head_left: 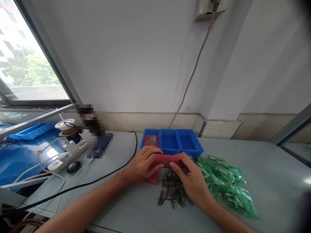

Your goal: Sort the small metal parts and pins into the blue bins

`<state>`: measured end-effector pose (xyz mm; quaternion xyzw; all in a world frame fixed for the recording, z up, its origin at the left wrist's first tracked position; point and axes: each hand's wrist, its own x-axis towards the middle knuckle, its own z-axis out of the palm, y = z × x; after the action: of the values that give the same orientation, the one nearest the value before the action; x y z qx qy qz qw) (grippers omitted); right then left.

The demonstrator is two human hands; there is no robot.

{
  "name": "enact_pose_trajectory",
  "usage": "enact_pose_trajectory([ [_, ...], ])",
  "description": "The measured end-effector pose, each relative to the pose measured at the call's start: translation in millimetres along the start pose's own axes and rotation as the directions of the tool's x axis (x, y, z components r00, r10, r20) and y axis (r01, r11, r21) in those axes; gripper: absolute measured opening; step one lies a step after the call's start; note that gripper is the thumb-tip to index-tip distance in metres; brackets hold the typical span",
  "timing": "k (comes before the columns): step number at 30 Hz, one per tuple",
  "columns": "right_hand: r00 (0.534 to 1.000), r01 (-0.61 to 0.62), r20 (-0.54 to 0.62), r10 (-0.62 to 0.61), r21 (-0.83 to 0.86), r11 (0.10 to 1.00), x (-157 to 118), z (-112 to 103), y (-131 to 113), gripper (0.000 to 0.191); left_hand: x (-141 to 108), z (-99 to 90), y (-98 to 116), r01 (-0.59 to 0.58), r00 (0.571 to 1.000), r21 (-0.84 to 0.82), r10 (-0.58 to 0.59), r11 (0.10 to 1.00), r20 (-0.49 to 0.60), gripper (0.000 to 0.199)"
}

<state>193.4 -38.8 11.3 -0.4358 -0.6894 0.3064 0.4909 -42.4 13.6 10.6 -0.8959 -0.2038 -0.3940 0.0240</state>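
Observation:
My left hand (143, 164) and my right hand (193, 178) are both closed on a small red plastic bag (167, 158), one at each end. It is held up above the table, edge toward me, and its contents are mostly hidden. Below it lies a pile of thin metal pins (176, 191), partly covered by my right hand. Another red bag (153, 179) rests on the table beneath my left hand. Just behind my hands stand joined blue bins (170, 142); the left one holds a red bag (151, 140) with something inside.
Green plastic bags (224, 176) of small parts lie to the right. On the left are a black mouse (73, 167), a power strip (69, 157) with plugs, and a black cable (104, 176) crossing the table. A blue tray (32, 131) sits beyond the metal frame.

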Motion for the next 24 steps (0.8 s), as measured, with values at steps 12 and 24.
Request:
enact_pose_trajectory([
  [12,0.992,0.129,-0.004,-0.130,-0.068,0.989,3.0,-1.5,2.9,0.015,-2.3,0.7,-2.0,-0.025,0.999,-0.025,0.024,0.999,-0.036,0.017],
  [24,0.995,0.080,-0.063,-0.083,-0.053,0.995,1.1,-0.5,0.3,0.014,-1.3,1.7,-2.4,-0.015,1.000,-0.005,0.015,1.000,-0.014,0.022],
])
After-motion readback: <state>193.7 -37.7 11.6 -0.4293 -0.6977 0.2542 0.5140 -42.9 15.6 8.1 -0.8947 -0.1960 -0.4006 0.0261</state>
